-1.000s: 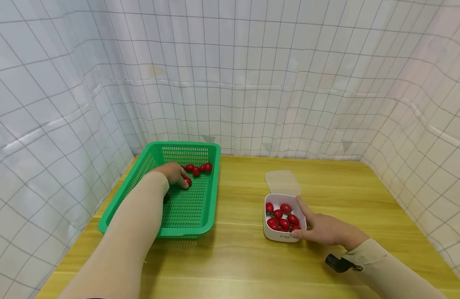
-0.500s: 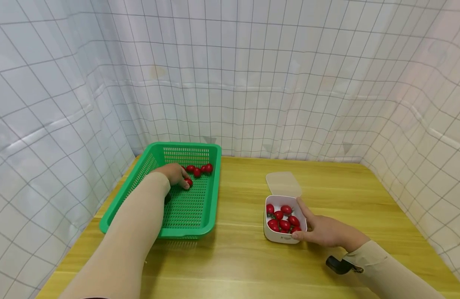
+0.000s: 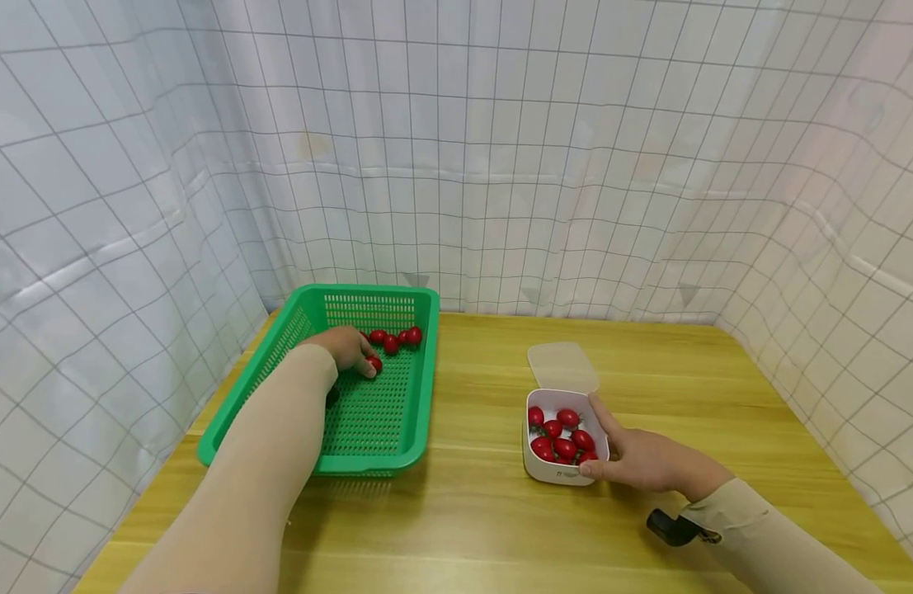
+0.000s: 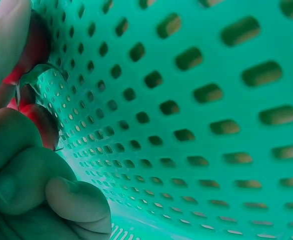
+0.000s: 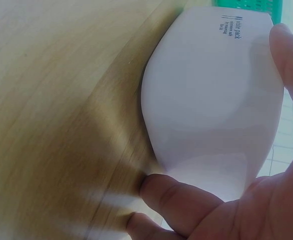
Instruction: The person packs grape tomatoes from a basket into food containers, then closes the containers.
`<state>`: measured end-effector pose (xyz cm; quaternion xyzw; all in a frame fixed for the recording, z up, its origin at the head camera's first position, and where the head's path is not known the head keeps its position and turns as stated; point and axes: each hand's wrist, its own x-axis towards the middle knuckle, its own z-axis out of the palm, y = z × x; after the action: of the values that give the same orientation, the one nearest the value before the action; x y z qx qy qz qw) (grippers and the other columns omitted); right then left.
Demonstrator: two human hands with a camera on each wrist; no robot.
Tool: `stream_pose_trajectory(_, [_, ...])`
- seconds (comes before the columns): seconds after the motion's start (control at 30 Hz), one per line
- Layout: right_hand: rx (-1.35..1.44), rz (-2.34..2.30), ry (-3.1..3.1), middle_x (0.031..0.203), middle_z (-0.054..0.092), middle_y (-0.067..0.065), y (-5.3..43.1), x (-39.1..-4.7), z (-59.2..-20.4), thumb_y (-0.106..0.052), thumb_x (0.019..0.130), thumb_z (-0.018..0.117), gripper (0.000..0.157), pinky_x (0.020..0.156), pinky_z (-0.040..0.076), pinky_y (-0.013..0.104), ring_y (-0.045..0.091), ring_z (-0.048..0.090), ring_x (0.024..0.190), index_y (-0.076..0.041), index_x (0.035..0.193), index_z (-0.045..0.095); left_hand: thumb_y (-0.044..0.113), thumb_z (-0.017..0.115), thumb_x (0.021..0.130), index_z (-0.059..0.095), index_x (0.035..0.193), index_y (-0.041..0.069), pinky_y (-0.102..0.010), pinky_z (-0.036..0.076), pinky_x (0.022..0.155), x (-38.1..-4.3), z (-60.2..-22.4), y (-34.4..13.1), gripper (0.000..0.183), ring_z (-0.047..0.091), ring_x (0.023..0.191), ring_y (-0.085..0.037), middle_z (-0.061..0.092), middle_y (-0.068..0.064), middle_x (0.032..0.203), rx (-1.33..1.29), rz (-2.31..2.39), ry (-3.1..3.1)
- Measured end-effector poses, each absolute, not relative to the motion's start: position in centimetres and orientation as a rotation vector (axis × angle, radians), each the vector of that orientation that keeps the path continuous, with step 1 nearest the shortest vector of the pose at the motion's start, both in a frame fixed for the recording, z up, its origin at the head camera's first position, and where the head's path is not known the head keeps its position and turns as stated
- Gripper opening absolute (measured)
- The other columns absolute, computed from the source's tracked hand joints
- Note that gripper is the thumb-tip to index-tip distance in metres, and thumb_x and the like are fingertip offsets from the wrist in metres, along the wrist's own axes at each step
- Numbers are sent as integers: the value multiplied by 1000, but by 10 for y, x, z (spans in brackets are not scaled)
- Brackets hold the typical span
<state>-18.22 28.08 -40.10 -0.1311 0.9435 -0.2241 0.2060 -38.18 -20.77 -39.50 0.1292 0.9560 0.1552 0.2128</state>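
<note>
Container (image 3: 547, 471), white and probably light, has your right hand (image 3: 649, 458) gripping its side; farther off, your left hand (image 3: 343, 346) pinches a tomato (image 3: 376, 364) inside the green basket (image 3: 426, 388): likely smooth and bruisable, so hold its middle gently.
</note>
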Motion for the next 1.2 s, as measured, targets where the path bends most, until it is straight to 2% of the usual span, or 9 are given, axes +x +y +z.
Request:
stream_pose_trajectory(0.8, [-363, -644, 2622, 156, 48, 32, 281, -182, -402, -63, 94, 70, 121, 110, 45, 66, 45, 59, 134, -10, 169, -9, 33, 79, 95, 76, 131, 14, -59, 43, 117, -381, -390, -207, 40, 49, 143, -47, 59, -19, 151, 430, 389, 2655])
stream_pose_trajectory(1.0, [-384, -644, 2632, 157, 48, 31, 283, -182, -406, -63, 94, 69, 120, 112, 45, 64, 44, 58, 136, -12, 169, -9, 36, 78, 96, 77, 130, 15, -59, 44, 116, -379, -378, -207, 40, 51, 142, -46, 62, -18, 148, 461, 306, 2663])
stream_pose_trajectory(1.2, [-376, -641, 2635, 156, 49, 31, 284, -183, -405, -64, 93, 70, 121, 112, 45, 65, 45, 58, 135, -11, 169, -9, 41, 71, 101, 72, 137, 14, -63, 43, 115, -377, -359, -209, 45, 45, 146, -49, 59, -19, 152, 504, 338, 2669])
